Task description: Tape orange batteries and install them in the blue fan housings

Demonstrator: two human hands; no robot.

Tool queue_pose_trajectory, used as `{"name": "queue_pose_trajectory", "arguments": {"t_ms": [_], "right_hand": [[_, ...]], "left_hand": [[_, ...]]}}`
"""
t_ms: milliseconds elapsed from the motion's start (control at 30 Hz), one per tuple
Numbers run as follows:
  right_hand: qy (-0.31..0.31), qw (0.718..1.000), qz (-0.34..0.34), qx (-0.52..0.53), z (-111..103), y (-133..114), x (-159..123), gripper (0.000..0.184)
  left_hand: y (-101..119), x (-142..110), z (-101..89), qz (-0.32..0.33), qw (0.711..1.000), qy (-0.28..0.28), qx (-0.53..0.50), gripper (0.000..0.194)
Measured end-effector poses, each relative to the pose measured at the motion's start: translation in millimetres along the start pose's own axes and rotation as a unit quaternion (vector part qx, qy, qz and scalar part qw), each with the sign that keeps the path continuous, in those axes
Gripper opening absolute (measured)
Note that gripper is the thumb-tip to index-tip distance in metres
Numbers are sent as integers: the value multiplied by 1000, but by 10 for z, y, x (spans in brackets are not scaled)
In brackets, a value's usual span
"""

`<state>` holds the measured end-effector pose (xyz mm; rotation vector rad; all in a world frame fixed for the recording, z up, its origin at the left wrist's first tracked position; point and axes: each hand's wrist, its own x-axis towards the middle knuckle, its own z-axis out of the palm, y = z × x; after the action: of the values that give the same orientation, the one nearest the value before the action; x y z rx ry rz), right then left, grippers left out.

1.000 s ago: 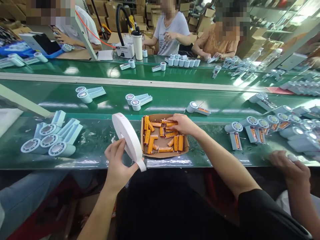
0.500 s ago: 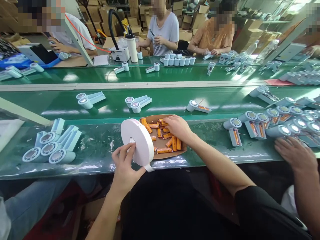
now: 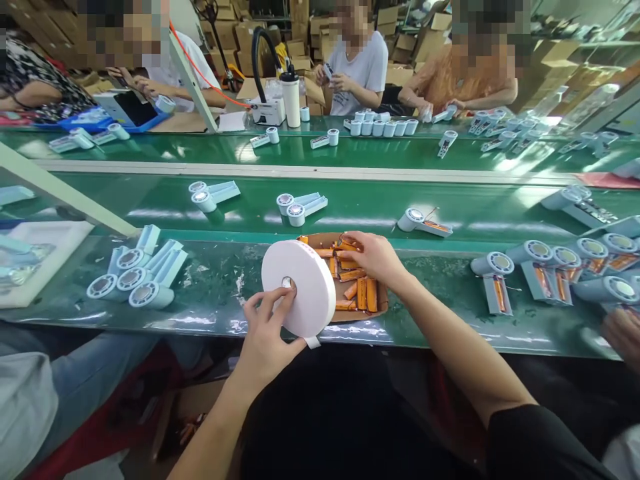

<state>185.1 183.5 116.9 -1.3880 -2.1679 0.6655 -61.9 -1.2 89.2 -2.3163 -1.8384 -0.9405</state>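
My left hand [image 3: 267, 333] grips a large white roll of tape [image 3: 299, 287], held upright above the bench's near edge, with a short tape end hanging below it. My right hand [image 3: 373, 257] reaches into a shallow brown cardboard tray [image 3: 384, 308] of several orange cylindrical batteries [image 3: 365, 292], fingers curled down among them; whether they hold one is hidden. The roll covers the tray's left part.
Pale blue handheld fan shells lie in a cluster at left [image 3: 135, 277] and many more at right [image 3: 550, 263]. Others ride the green conveyor [image 3: 350, 207] beyond. A co-worker's hand [image 3: 623, 333] shows at the right edge. Several people work across the line.
My left hand turned the tape roll from edge-on to face-on and moved it right, in front of the tray. The co-worker's hand at right drew back towards the edge.
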Motion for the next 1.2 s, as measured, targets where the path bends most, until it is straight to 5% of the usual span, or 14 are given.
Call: {"name": "queue_pose_trajectory", "arguments": {"t_ms": [100, 200, 367, 500, 933, 1100, 1200], "right_hand": [[-29, 961, 16, 275, -66, -18, -166, 52], [-35, 928, 9, 370, -146, -189, -402, 64], [13, 958, -34, 284, -247, -476, -615, 44], [44, 961, -48, 269, -212, -454, -643, 30], [-22, 972, -24, 233, -343, -442, -694, 24], [-52, 911, 34, 407, -239, -307, -756, 45], [88, 836, 68, 538, 60, -338, -849, 49]], "left_hand": [[-8, -36, -46, -1, 1000, 11, 14, 72], [-19, -37, -77, 2, 999, 13, 44, 67], [36, 45, -108, 30, 996, 35, 80, 67], [60, 86, -112, 42, 993, 48, 97, 66], [46, 89, -215, 65, 987, 15, 149, 82], [176, 131, -245, 79, 978, 35, 191, 73], [302, 176, -204, 73, 974, 80, 198, 60]]}}
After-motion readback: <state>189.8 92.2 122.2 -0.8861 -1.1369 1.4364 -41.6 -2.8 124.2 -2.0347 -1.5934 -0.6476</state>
